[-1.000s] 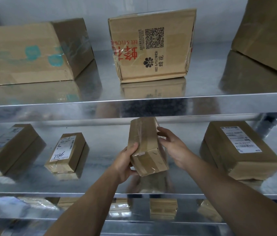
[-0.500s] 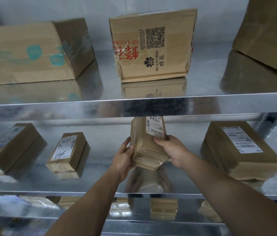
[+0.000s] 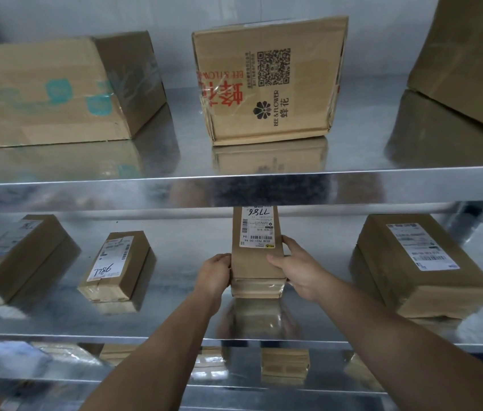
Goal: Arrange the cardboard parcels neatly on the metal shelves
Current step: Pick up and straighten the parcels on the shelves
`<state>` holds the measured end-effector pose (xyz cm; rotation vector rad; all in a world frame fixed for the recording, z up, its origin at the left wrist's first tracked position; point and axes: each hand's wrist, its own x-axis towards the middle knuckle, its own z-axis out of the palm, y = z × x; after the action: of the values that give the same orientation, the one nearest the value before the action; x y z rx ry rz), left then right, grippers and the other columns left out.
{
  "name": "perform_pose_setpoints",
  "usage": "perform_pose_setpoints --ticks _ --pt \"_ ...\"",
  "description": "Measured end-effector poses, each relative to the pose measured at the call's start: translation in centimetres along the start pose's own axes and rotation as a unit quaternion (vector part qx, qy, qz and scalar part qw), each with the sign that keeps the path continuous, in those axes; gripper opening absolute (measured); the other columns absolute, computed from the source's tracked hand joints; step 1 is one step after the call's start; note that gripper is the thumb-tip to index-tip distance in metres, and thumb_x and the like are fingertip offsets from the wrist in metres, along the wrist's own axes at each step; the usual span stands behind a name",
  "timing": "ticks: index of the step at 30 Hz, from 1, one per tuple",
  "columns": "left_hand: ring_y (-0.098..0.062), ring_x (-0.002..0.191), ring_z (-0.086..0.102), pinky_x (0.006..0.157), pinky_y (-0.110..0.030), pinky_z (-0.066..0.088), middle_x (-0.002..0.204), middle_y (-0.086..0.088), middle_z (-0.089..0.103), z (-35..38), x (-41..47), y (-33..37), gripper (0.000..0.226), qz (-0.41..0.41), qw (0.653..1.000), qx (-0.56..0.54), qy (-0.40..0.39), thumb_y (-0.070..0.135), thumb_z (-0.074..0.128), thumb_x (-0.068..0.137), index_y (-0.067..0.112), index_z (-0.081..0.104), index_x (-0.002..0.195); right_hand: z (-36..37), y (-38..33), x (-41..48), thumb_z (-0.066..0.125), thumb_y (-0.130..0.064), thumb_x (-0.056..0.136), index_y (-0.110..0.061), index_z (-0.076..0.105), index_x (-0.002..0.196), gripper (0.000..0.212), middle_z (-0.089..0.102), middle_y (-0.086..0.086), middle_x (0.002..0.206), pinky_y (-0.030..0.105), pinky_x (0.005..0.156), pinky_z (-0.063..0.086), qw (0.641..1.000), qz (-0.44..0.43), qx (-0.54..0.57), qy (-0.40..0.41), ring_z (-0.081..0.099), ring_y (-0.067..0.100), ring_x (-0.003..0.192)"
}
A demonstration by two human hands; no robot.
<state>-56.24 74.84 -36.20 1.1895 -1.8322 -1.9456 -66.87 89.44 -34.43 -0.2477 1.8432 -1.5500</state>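
A small taped cardboard parcel [image 3: 256, 262] with a white label marked 7786 lies label-up on the middle metal shelf [image 3: 175, 315], its far end hidden under the upper shelf edge. My left hand [image 3: 215, 272] grips its left side and my right hand [image 3: 296, 265] grips its right side, thumb on top. To the left lie a small labelled parcel [image 3: 117, 265] and a longer one [image 3: 18, 256]. A wide flat parcel [image 3: 418, 262] lies to the right.
The upper shelf [image 3: 240, 188] carries a long box with teal marks [image 3: 50, 90], an upright Bee & Flower box [image 3: 266, 78] and a large box [image 3: 471, 60] at the right edge. More small parcels [image 3: 284, 364] sit on the shelf below.
Both hands have turned the parcel from its taped side to label-up and lowered it flat onto the middle shelf, straight and pushed slightly farther back.
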Motion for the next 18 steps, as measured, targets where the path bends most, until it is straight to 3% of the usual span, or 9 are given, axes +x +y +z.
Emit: perform_pose_setpoints --ticks 2,6,10,14,18 --pt "-0.025 0.089 0.063 0.081 -0.04 0.051 0.1 -0.009 0.072 0.23 0.0 -0.26 0.04 -0.014 0.999 -0.039 -0.012 0.035 0.044 0.101 0.007 0.072 0.111 -0.03 0.18 0.13 0.062 -0.006 0.1 -0.027 0.041 0.15 0.058 0.071 0.009 0.12 0.046 0.107 0.051 1.0 0.012 -0.012 -0.001 0.069 0.026 0.11" --pt "-0.024 0.105 0.071 0.09 -0.041 0.058 0.11 -0.005 0.077 0.53 -0.12 -0.58 0.037 -0.023 0.997 -0.054 -0.045 0.044 0.044 0.105 0.021 0.069 0.121 0.1 0.46 0.24 0.06 -0.007 0.1 -0.021 0.04 0.15 0.055 0.069 0.01 0.125 0.046 0.106 0.052 0.999 0.028 -0.027 -0.003 0.069 0.026 0.111" --pt "-0.024 0.102 0.069 0.076 -0.033 0.053 0.111 -0.008 0.075 0.56 -0.29 -0.45 0.028 -0.009 0.999 -0.037 -0.039 0.031 0.053 0.103 0.014 0.067 0.122 0.38 1.03 0.44 0.061 -0.011 0.101 -0.023 0.04 0.15 0.055 0.068 0.006 0.128 0.047 0.108 0.05 0.999 0.042 -0.033 -0.006 0.067 0.025 0.114" --pt "-0.024 0.106 0.068 0.088 -0.035 0.054 0.115 -0.007 0.073 0.56 -0.11 -0.63 0.028 -0.006 0.999 -0.022 -0.047 0.017 0.053 0.102 0.015 0.062 0.128 0.62 0.77 0.02 0.056 -0.014 0.104 -0.039 0.042 0.131 0.039 0.068 0.001 0.124 0.051 0.099 0.055 0.997 0.078 -0.013 -0.016 0.067 0.024 0.111" --pt "-0.024 0.103 0.068 0.085 -0.033 0.054 0.115 -0.009 0.073 0.66 0.33 -0.67 0.027 -0.006 0.999 -0.018 -0.045 0.011 0.051 0.103 0.014 0.063 0.126 0.55 0.93 0.18 0.053 -0.015 0.105 -0.045 0.043 0.132 0.041 0.067 -0.001 0.124 0.053 0.1 0.055 0.996 0.08 -0.016 -0.019 0.066 0.023 0.112"
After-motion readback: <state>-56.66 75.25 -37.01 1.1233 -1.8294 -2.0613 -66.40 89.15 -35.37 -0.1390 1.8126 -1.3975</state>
